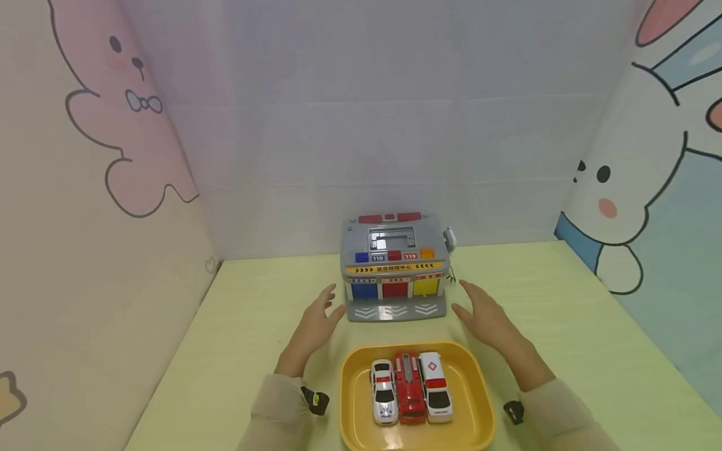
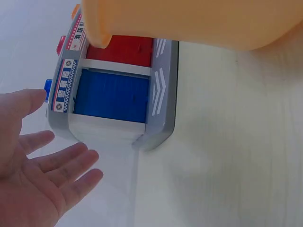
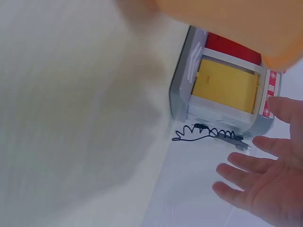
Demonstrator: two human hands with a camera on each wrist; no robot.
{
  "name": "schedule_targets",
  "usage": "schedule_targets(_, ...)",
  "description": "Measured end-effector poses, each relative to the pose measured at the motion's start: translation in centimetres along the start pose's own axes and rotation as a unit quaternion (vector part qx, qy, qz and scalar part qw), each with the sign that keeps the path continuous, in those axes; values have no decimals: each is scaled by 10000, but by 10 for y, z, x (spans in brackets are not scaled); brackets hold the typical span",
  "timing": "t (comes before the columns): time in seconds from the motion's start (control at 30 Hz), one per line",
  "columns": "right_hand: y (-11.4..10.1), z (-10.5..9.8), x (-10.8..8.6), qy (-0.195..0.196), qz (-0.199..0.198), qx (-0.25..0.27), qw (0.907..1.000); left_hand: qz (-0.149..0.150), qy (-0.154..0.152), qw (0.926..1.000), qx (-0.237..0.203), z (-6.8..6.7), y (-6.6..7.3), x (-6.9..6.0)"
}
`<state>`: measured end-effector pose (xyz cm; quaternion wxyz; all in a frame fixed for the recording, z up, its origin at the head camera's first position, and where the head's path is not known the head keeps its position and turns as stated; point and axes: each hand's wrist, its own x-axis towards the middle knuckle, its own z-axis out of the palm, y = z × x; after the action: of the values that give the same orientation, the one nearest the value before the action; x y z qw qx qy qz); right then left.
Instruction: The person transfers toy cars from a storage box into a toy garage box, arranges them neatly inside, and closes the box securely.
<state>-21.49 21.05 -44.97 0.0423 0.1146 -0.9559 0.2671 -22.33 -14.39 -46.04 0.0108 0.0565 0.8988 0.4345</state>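
Head: the left hand and right hand, fingers spread, flank a boxy grey plastic garage near the pale-yellow surface's back edge. Left wrist: a yellow plastic tray (blurred, cropped) partly hides it. Right wrist: likewise.

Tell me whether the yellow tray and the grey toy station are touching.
Apart. The head view shows a strip of bare tabletop between the yellow tray and the grey toy station.
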Motion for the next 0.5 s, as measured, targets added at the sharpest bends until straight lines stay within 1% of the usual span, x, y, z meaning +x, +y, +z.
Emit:
schedule_targets(0.1, -3, -6, 6, -74, 61, 502, 9987, 35, -1, 9998, -212, -3, 7, 10)
schedule_targets(0.2, -7, -10, 14, -62, 46, 829, 9965, 65, -1, 9993, -379, -5, 14, 19)
schedule_targets(0.33, -11, -14, 27, -113, 169, 1345, 9907, 45, 1, 9990, -438, -7, 23, 29)
schedule_targets(0.43, -13, -15, 35, -216, 383, 1646, 9854, -1, 41, 9990, -450, -6, 25, 36)
schedule_targets(0.5, -14, -16, 40, -296, 468, 1724, 9835, -27, 69, 9989, -465, -5, 25, 40)
